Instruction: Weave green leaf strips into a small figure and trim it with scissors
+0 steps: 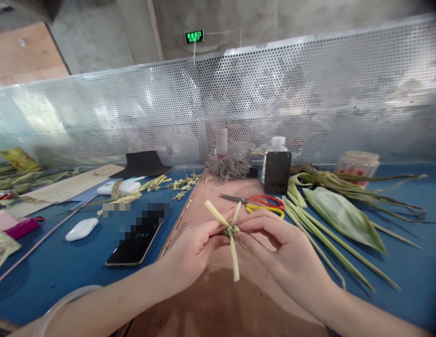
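Note:
A small piece of woven pale green leaf strips (234,252) is held up above the brown board (218,299), with loose strip ends sticking out upward and down toward me. My left hand (195,243) pinches it from the left between thumb and fingers. From the right, the thumb and fingertips of my right hand (283,243) close on its knotted centre. Just beyond the hands lie scissors with red handles (270,201) and another pair with yellow handles (265,208), partly hidden by my right hand.
On the right lie long green stalks (330,243), a broad leaf (344,217) and dried leaves. Behind stand a phone (277,172), a bottle (277,142) and tangled grey cord (230,168). Another phone (136,241) and a white case (82,229) lie left.

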A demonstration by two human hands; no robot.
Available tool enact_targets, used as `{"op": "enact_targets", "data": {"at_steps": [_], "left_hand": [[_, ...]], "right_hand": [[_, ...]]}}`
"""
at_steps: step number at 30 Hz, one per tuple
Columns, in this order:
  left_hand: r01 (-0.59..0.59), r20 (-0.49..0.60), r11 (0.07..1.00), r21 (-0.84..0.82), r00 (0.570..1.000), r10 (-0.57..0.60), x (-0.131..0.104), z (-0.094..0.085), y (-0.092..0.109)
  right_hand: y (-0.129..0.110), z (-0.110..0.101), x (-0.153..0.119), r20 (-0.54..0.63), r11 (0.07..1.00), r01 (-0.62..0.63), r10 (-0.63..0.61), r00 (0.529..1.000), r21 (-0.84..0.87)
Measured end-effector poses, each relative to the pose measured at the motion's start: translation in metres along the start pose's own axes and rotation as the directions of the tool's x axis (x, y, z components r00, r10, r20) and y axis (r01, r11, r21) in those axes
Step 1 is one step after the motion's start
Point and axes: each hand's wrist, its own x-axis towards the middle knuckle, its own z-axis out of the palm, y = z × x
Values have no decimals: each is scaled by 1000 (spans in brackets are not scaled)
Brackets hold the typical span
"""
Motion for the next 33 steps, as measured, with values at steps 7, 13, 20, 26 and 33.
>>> {"op": "enact_targets", "data": {"at_steps": [7,13,20,26,33], "left_hand": [[-3,-43,988,152,999,10,1,0,-5],[20,-88,982,190,996,-4,-1,3,-5],[6,-85,988,152,996,7,-1,4,-4],[-2,-105,995,104,994,13,-2,5,-2],[31,-129,995,94,991,-18,0,6,-3]], "right_hand": [[4,3,-1,-18,999,42,-42,999,-2],[9,4,-3,2,999,51,-51,999,1],[9,4,-3,-26,986,135,-138,990,-94],[8,7,-4,-53,954,239,-252,966,-183],[7,10,-6,-55,952,243,-257,965,-183]]}}
